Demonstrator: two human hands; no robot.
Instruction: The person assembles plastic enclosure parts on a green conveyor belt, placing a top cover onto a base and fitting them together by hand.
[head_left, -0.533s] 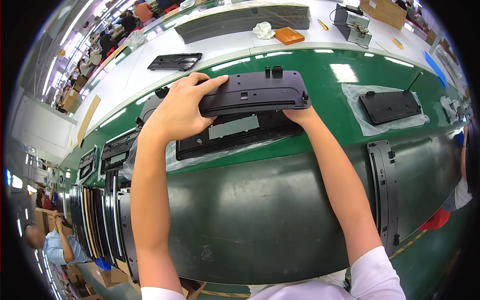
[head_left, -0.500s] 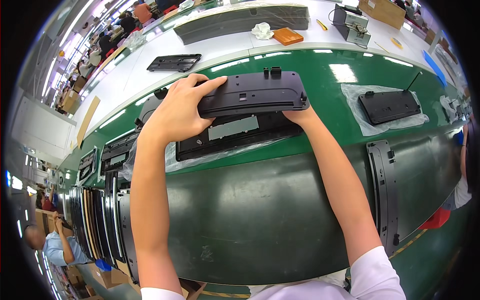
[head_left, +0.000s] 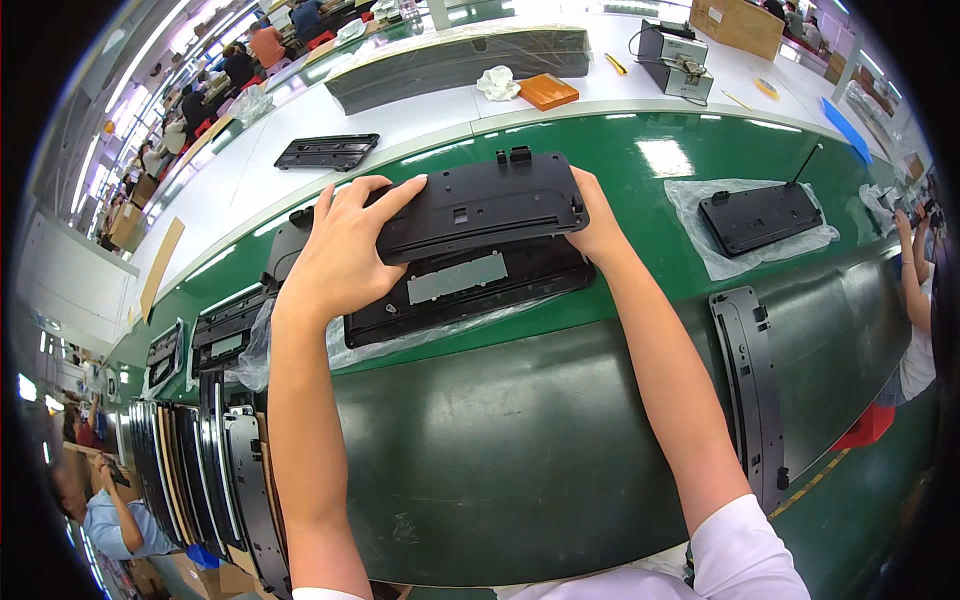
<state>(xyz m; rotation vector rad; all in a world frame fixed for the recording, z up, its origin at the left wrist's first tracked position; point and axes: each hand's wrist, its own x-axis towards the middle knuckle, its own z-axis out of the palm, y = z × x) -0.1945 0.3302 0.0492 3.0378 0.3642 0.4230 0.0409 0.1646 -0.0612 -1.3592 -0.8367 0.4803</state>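
A long black plastic panel (head_left: 480, 205) with clips on its far edge is held in both hands, raised over the belt. My left hand (head_left: 350, 235) spans its left part, thumb at the near edge and fingers over the top. At its right end my right hand (head_left: 594, 215) grips the corner, with some fingers hidden behind the panel. Just below lies a second black panel (head_left: 540, 270) bearing a grey rectangular plate (head_left: 457, 278), on clear plastic film (head_left: 400, 330). The held panel covers part of it.
To the right, a black panel (head_left: 762, 218) rests on plastic film, and another (head_left: 745, 390) lies near the edge. Panels stand stacked upright (head_left: 195, 470) at left. Across the white table are a wrapped long block (head_left: 460, 75), an orange box (head_left: 548, 91) and grey devices (head_left: 675, 62). Co-workers sit nearby.
The view has shifted slightly, moving the scene leftward. My right hand has come up around the panel's right end, where before it was mostly under the corner. My left hand keeps its hold.
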